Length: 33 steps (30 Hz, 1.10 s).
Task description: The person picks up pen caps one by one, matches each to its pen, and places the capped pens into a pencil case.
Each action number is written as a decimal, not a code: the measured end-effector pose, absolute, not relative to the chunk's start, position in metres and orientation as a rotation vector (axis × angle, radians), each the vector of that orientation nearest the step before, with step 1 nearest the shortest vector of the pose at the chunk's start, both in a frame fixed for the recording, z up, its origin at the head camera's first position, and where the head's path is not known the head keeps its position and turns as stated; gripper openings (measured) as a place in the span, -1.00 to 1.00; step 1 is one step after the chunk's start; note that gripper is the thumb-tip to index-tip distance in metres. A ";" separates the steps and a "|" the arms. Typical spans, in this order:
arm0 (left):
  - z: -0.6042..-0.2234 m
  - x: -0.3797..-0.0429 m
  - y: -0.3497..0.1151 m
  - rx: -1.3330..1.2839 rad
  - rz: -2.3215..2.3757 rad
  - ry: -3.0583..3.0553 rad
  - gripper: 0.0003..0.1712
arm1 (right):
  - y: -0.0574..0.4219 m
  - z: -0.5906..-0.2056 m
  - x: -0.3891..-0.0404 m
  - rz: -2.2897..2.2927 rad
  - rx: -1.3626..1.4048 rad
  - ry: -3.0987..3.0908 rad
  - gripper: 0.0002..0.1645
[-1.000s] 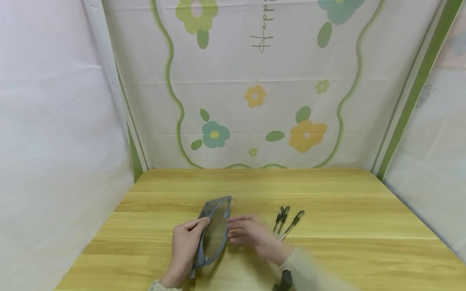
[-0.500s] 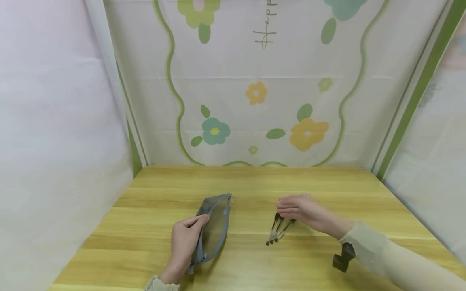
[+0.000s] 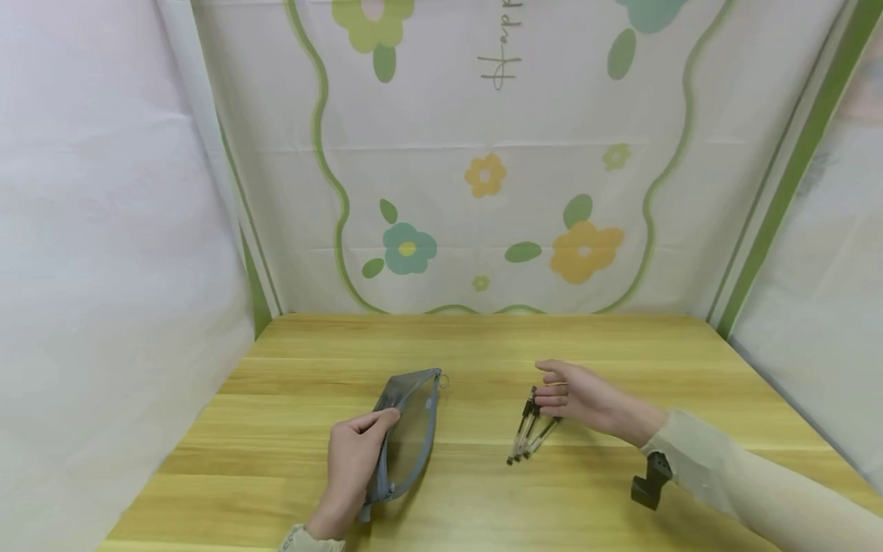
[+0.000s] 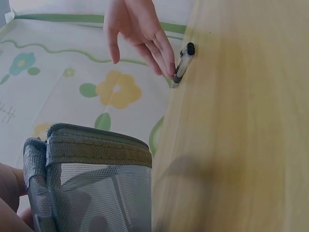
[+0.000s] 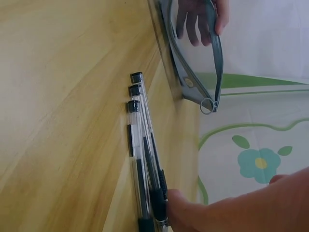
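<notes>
My left hand (image 3: pixel 353 460) pinches one side of the mouth of a grey-blue mesh zip pouch (image 3: pixel 414 452), its thumb on the fabric rim. The pouch gapes, and a small ring hangs at its far corner, plain in the right wrist view. To the right lie three clear-barrelled pens (image 3: pixel 527 433) with black ends, fanned on the tabletop. Over their far ends hovers my right hand (image 3: pixel 586 399), fingers loosely extended and thumb apart. In the right wrist view a fingertip is right beside the black grip of one pen (image 5: pixel 154 159).
The wooden table (image 3: pixel 469 506) runs back to a white floral curtain (image 3: pixel 441 192), with white fabric sides left and right. A black wrist-worn device (image 3: pixel 651 483) hangs under the right sleeve, low over the table.
My right hand has moved right from the pouch's mouth to the pens, and its thumb has since spread from the fingers. The left hand keeps its pinch on the pouch.
</notes>
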<state>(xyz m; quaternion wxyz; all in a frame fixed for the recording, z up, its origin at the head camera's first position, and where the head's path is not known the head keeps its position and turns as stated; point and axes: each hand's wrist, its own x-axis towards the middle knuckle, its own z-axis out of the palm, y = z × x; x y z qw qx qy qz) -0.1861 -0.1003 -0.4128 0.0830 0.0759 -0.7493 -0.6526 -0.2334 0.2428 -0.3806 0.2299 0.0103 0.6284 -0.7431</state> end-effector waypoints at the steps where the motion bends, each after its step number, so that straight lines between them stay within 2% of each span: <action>1: -0.413 -0.186 -0.100 0.229 -1.948 -2.240 -0.78 | 0.242 -0.381 -0.233 -2.049 0.038 1.730 0.01; 29: -0.414 -0.188 -0.099 0.230 -1.950 -2.253 -0.77 | 0.203 -0.401 -0.253 -2.075 -0.097 1.576 -0.09; 33: -0.414 -0.188 -0.100 0.213 -1.959 -2.252 -0.76 | 0.197 -0.405 -0.255 -2.059 -0.089 1.598 -0.18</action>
